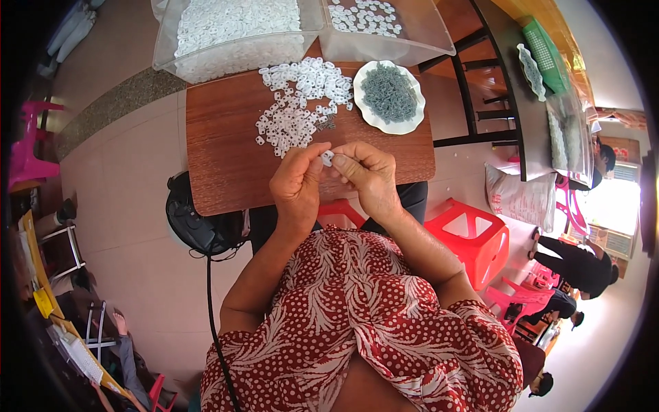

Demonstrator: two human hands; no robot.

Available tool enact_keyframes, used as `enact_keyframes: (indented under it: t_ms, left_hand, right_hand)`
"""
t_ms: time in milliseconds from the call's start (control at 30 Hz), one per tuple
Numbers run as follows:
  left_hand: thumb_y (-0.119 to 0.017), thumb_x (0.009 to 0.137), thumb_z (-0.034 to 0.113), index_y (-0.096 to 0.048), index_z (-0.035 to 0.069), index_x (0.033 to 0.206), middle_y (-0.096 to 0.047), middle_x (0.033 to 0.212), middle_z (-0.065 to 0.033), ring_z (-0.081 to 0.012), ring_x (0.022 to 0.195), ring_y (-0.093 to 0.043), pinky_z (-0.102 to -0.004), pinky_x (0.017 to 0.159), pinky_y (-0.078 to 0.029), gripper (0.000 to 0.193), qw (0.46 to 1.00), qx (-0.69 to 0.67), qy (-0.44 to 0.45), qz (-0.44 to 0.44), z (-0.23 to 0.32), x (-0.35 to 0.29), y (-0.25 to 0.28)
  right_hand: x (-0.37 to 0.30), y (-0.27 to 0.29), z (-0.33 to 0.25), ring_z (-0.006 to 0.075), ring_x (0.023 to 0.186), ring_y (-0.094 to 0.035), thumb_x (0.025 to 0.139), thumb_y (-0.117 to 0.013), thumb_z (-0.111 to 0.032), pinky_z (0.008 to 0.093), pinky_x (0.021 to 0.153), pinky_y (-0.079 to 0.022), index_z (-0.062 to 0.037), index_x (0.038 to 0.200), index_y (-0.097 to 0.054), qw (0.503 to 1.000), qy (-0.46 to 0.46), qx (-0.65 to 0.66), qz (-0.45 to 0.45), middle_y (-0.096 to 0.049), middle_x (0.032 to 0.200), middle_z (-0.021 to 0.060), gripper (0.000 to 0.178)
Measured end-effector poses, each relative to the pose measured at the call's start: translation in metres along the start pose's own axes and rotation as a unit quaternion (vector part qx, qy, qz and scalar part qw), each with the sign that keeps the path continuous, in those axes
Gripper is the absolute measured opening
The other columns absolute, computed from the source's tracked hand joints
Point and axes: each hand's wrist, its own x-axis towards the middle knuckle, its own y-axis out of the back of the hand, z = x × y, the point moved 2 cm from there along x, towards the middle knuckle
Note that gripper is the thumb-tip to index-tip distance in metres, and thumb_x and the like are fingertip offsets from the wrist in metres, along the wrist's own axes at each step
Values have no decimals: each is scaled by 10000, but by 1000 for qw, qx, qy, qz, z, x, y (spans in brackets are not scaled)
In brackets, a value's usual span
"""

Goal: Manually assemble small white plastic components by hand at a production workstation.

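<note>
Over the near edge of the brown table (pixel 226 151), my hands meet in front of me. Both pinch one small white plastic piece (pixel 327 158) with a dark hole in it. My left hand (pixel 296 180) grips it from the left, and my right hand (pixel 369 175) has thumb and forefinger on its right side. Just beyond my fingers lies a heap of small white plastic pieces (pixel 288 123), with a few loose grey pins (pixel 327 122) beside it. A bigger heap of white pieces (pixel 309 79) spreads behind. The scalloped white plate (pixel 366 118) holds many small grey pins (pixel 389 94).
At the table's far edge stand two clear plastic bins, one full of white pieces (pixel 237 24), the other with fewer (pixel 364 17). A black bag (pixel 199 216) hangs at the table's left. A red stool (pixel 473 240) is at my right. Several people sit or stand farther off.
</note>
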Motion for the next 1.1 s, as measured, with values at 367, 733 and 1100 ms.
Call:
enact_keyframes:
  t_ms: [367, 733, 1100]
  left_hand:
    - [-569, 856, 26, -623, 6, 1048, -541, 835, -1, -52, 661, -487, -167, 601, -410, 200, 992, -92, 44, -70, 1, 4, -3]
    - [-560, 846, -6, -627, 13, 997, -551, 821, -32, -82, 667, -498, -200, 581, -427, 166, 999, -12, -31, -13, -1, -5, -12]
    - [-539, 873, 11, -610, 4, 1042, -542, 843, -20, -70, 666, -492, -189, 594, -418, 183, 999, -52, -2, 16, 1, -10, -14]
  right_hand:
    - [8, 19, 3, 47, 527, -444, 848, -574, -117, 177, 467, -314, -16, 789, -608, 996, -66, 45, -25, -542, 625, -1, 122]
    - [5, 14, 4, 40, 519, -402, 840, -572, -130, 188, 468, -284, -32, 731, -592, 1000, -26, 5, -5, -497, 583, -20, 148]
    - [5, 11, 2, 32, 517, -400, 855, -568, -148, 187, 461, -286, -37, 735, -592, 1000, 5, 6, 2, -505, 597, -28, 165]
